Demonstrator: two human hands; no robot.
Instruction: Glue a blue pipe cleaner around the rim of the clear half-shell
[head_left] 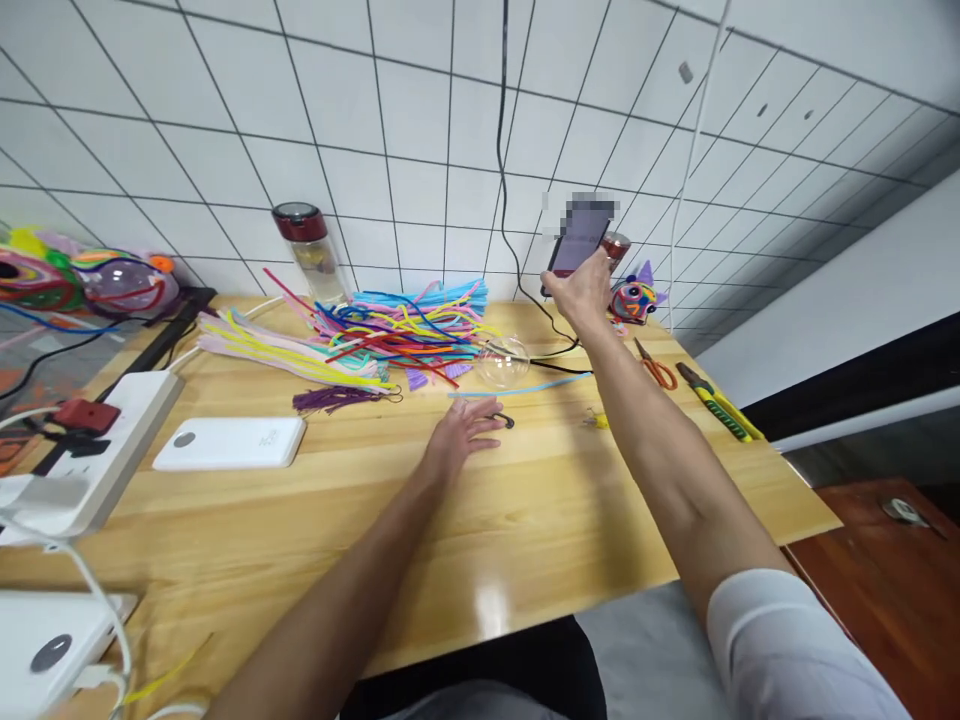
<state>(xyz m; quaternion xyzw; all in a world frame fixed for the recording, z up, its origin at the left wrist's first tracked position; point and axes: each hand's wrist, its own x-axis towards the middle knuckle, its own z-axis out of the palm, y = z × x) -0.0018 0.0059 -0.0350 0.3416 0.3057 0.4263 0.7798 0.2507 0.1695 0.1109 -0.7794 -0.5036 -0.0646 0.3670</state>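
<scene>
Right hand (581,290) reaches far forward to the back of the bench (525,540), fingers wrapped round a phone (577,240) that stands tilted near the tiled wall, screen blurred. A black cable (501,150) hangs down the wall just beside it

Left hand (461,430) lies flat on the bench, palm down, fingers spread and released, holding nothing. Its fingertips are just beside a small black loop (505,420); whether they touch it, cannot tell

A light blue pipe cleaner (517,388) lies just beyond the left hand's fingertips, long axis running left to right across the bench, toward the right forearm. The left hand is clearly the nearer of the two to it; the right hand is well apart, up at the phone

Behind the blue piece: a clear plastic ball (502,360), then a heap of pipe cleaners (390,335) in many colours, fanned leftward

Right of the arm: orange scissors (656,368) and a yellow-green utility knife (718,402). A small painted cat figure (634,297) sits near the phone

Left side: white power bank (229,442), white power strip (97,450), a bottle (307,250) by the wall
</scene>
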